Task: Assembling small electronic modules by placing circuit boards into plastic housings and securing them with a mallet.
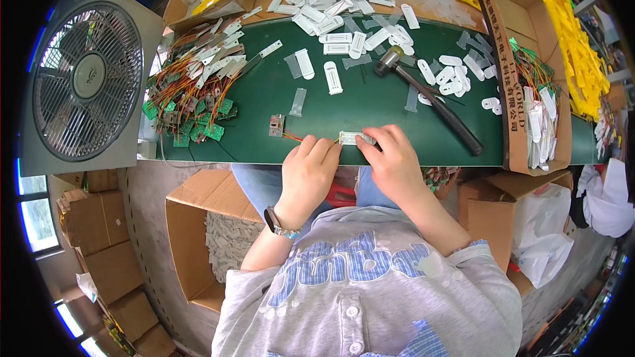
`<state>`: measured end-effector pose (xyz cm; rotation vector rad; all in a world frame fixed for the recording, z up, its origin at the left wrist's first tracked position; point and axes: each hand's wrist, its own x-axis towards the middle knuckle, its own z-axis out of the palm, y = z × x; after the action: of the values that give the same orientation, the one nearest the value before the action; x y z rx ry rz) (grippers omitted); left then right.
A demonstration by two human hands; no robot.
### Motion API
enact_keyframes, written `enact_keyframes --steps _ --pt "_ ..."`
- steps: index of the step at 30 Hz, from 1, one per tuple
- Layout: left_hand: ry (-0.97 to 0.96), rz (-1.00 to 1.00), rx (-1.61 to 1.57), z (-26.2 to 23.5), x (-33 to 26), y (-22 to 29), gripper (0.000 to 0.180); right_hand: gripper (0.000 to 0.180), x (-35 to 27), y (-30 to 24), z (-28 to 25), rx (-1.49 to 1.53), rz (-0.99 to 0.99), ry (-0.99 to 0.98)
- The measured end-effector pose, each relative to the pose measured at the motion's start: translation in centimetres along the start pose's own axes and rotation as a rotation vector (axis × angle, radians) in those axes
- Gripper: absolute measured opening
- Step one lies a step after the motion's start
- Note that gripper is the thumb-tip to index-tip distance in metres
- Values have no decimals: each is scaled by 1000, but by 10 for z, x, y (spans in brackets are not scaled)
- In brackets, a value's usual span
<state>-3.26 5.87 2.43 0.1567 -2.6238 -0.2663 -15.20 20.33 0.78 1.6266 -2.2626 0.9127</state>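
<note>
At the near edge of the green table, my right hand (395,158) grips a small white plastic housing (349,137) by its right end, thumb and fingers closed on it. My left hand (309,166) is pinched at the housing's left end, on thin red and yellow wires (292,136). Those wires run left to a small circuit board (276,125) lying on the table. Fingers hide where the wires meet the housing. To the right of my hands lies a hammer (436,99) with a black handle, its head pointing away from me.
Wired boards and strips (198,96) are heaped at left, beside a fan (89,79). White plastic covers (331,16) pile up at the back. A cardboard box (499,73) with more wired parts stands at right. Clear plastic pieces (298,102) lie scattered about the green table (245,139).
</note>
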Motion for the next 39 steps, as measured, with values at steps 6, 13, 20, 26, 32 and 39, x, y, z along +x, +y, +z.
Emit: enact_keyframes --steps 6,13,20,26,32,39 --pt "-56 72 31 -2 -3 -2 22 25 1 -1 -1 -4 -3 -3" --pt "-115 100 53 -10 0 -2 26 25 1 0 -2 11 -3 3" --pt "-37 -34 -66 -5 2 -6 19 25 1 2 -2 28 0 11" --pt "-8 -87 -83 -4 8 -10 20 26 0 3 0 52 1 14" --pt "17 23 -157 -1 12 -22 25 28 -1 5 0 70 3 14" --pt "-21 101 -271 4 15 -32 40 28 -2 6 1 82 2 20"
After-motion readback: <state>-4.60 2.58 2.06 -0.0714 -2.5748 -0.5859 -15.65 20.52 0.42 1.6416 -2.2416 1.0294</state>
